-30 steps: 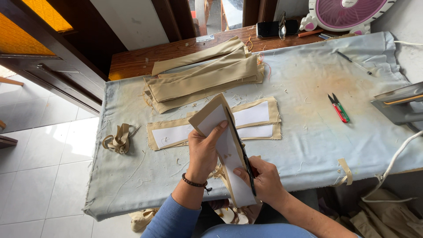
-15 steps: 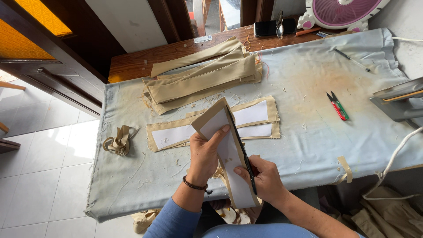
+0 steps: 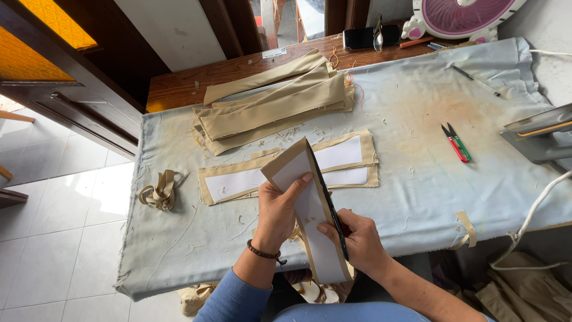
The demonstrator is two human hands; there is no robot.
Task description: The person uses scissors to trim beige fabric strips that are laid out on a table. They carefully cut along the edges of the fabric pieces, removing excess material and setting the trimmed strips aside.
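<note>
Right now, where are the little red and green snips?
In the head view, the red and green snips lie on the pale cloth-covered table, far to the right of both hands, near the grey iron.

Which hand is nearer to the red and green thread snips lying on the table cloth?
Right. The right hand works black scissors along the strip's right edge, on the snips' side. The left hand grips the tan and white strip from its far side.

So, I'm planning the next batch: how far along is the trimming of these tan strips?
Looks partly done: two trimmed white-backed strips lie flat on the padded table, with fabric scraps around them. In hand: the left hand holds a tan strip upright while the right hand runs scissors along its edge. Probably left: the stack of tan pieces behind.
</note>
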